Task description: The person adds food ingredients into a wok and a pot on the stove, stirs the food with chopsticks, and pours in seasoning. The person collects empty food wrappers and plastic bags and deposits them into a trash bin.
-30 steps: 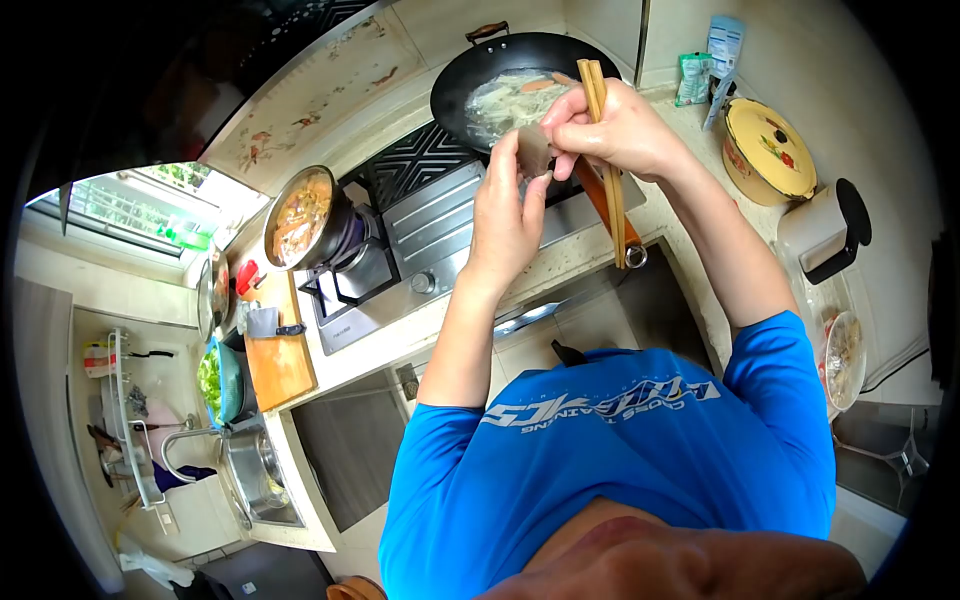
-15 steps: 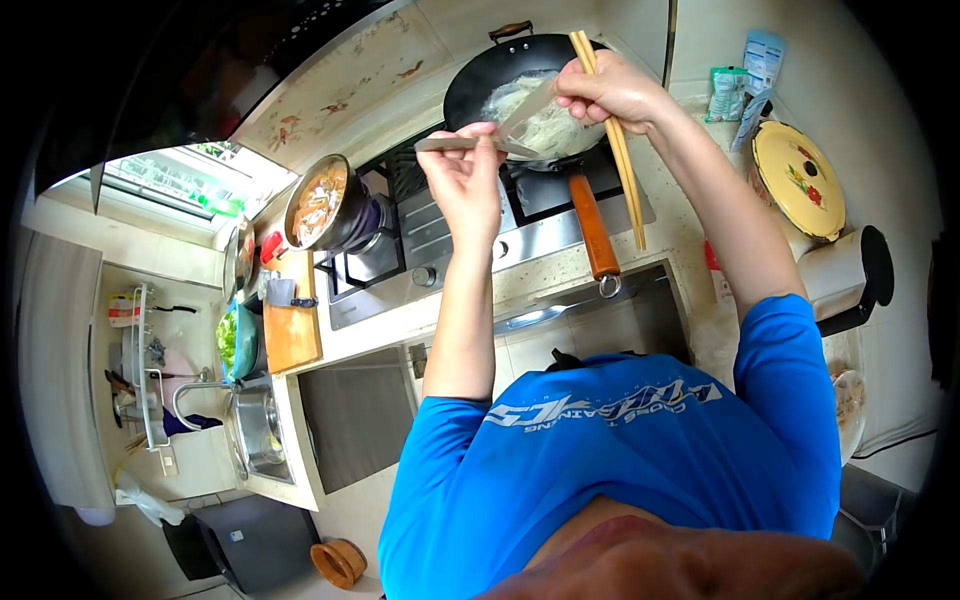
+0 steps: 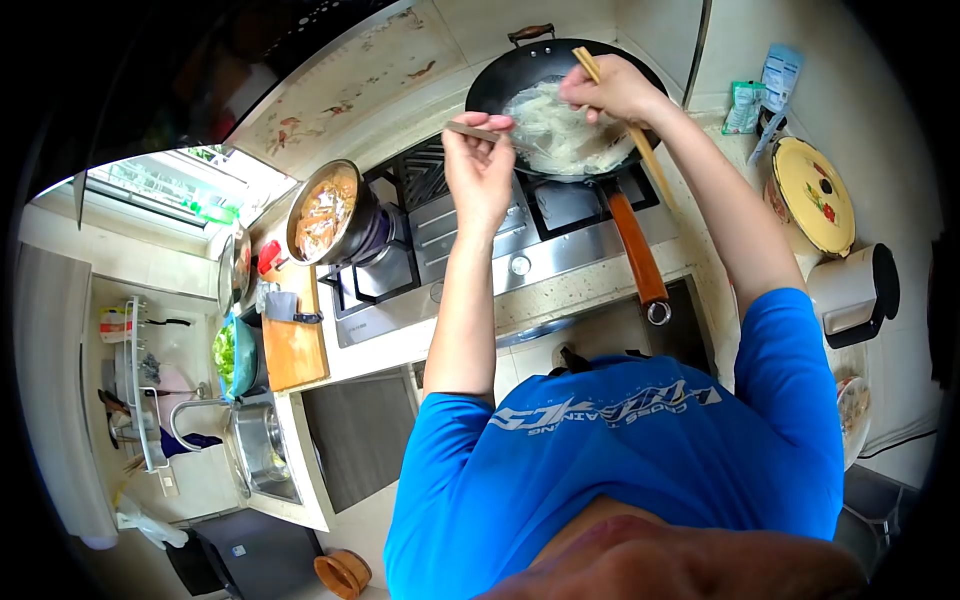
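My left hand [image 3: 478, 165] is raised at the near left edge of the black wok [image 3: 487, 92], thumb and fingers pinching a flat grey-brown strip [image 3: 470, 130] whose kind I cannot make out. Over the wok's right side, my right hand [image 3: 618, 92] holds a pair of wooden chopsticks [image 3: 648, 158], which slant down across its palm. Its fingertips are bent towards the wok and slightly blurred; whether they also pinch a piece of strip I cannot tell. Pale, whitish noodle-like food [image 3: 560, 130] lies in the wok. The wok's orange-brown handle [image 3: 637, 245] points towards me.
A pot of brownish food [image 3: 326, 212] sits on the left burner of the gas stove [image 3: 410, 300]. A cleaver [image 3: 290, 308] lies on the wooden board [image 3: 298, 358], near a bowl of greens [image 3: 240, 360] and the sink [image 3: 262, 455]. A yellow lidded pot [image 3: 812, 195] stands at the right.
The strips in my hands have moved apart: the left one looks shorter, and the right one no longer shows. My left hand shifted slightly right, and the view has shifted.
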`<move>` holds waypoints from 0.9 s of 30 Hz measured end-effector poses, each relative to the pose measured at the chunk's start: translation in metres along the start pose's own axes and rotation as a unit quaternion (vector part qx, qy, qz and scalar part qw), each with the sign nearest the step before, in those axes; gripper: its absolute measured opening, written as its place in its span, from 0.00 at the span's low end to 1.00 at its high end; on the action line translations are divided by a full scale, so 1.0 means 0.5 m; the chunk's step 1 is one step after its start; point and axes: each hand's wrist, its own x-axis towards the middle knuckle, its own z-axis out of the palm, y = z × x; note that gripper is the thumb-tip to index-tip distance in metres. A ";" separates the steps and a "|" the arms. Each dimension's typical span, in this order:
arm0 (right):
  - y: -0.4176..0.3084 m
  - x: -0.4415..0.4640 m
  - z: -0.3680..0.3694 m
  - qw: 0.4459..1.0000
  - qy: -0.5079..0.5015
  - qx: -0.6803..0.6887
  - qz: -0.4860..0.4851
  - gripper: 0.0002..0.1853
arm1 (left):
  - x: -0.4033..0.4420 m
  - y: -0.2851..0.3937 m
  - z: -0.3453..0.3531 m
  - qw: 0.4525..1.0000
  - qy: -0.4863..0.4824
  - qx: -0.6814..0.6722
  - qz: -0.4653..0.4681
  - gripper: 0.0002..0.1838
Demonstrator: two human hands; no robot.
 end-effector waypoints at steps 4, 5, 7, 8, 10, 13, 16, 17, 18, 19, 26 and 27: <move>-0.138 -0.068 0.045 0.985 -0.095 0.056 -0.134 0.10 | 0.004 0.009 0.008 0.997 -0.063 -0.032 -0.024 0.18; -0.158 -0.080 0.052 0.983 -0.111 0.034 -0.142 0.10 | 0.003 0.014 0.011 0.995 -0.074 -0.048 -0.037 0.18; -0.162 -0.080 0.064 0.984 -0.101 0.023 -0.142 0.09 | 0.005 0.022 0.011 0.991 -0.113 -0.050 -0.051 0.18; -0.163 -0.079 0.067 0.985 -0.095 0.013 -0.143 0.09 | 0.004 0.034 0.016 0.990 -0.125 -0.046 -0.044 0.18; -0.164 -0.081 0.065 0.986 -0.084 -0.002 -0.141 0.09 | 0.007 0.034 0.015 0.990 -0.133 -0.017 -0.034 0.16; -0.158 -0.081 0.067 0.985 -0.059 -0.036 -0.159 0.08 | 0.012 0.038 0.005 0.985 -0.156 0.058 -0.042 0.16; -0.159 -0.087 0.069 0.983 -0.037 -0.073 -0.165 0.07 | 0.014 0.046 0.007 0.976 -0.141 0.165 0.006 0.14; -0.160 -0.088 0.070 0.984 -0.030 -0.090 -0.153 0.07 | 0.016 0.047 0.006 0.976 -0.143 0.164 0.005 0.14; -0.157 -0.087 0.072 0.984 -0.030 -0.090 -0.152 0.07 | 0.017 0.047 0.005 0.966 -0.142 0.215 0.036 0.14; -0.150 -0.086 0.077 0.973 -0.004 -0.136 -0.188 0.06 | 0.018 0.047 0.005 0.951 -0.141 0.265 0.066 0.14; -0.139 -0.068 0.056 0.997 -0.009 0.026 -0.073 0.04 | 0.017 0.037 0.016 0.985 -0.120 0.115 0.035 0.15; -0.135 -0.064 0.050 0.997 -0.009 0.025 -0.074 0.04 | 0.020 0.034 0.015 0.994 -0.097 0.045 0.032 0.15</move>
